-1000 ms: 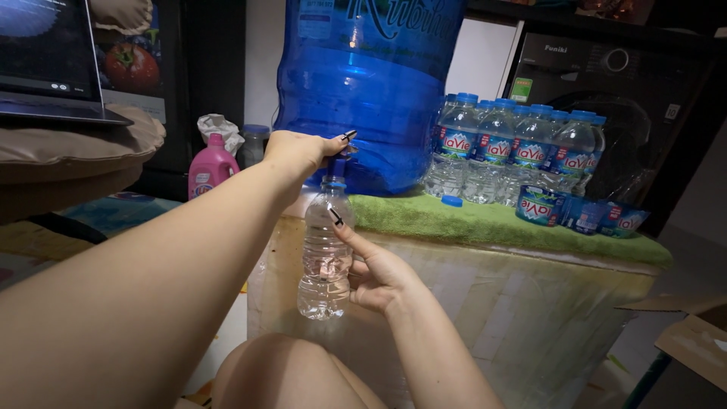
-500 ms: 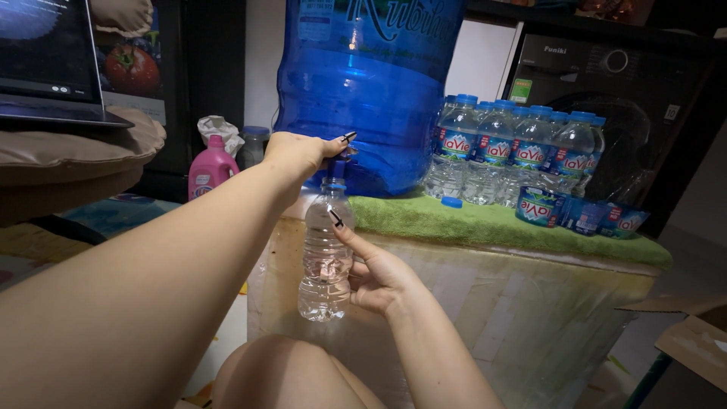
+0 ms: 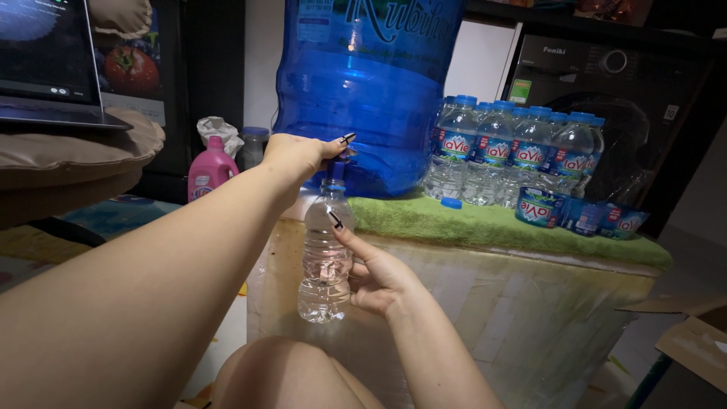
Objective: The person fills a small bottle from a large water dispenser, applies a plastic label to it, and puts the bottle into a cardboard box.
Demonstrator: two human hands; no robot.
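Note:
A big blue water jug (image 3: 363, 83) stands on a green cloth (image 3: 485, 223) over a box. My left hand (image 3: 299, 155) is closed on the tap at the jug's base. Right under the tap my right hand (image 3: 375, 276) holds a small clear plastic bottle (image 3: 326, 257) upright, its open mouth at the spout. The bottle is partly filled with water.
Several capped water bottles (image 3: 507, 151) stand on the cloth right of the jug, with loose labels (image 3: 575, 212) and a blue cap (image 3: 451, 203) beside them. A pink detergent bottle (image 3: 210, 170) sits at the left, a laptop (image 3: 45, 68) on a cushion beyond. A cardboard box (image 3: 693, 344) lies at the lower right.

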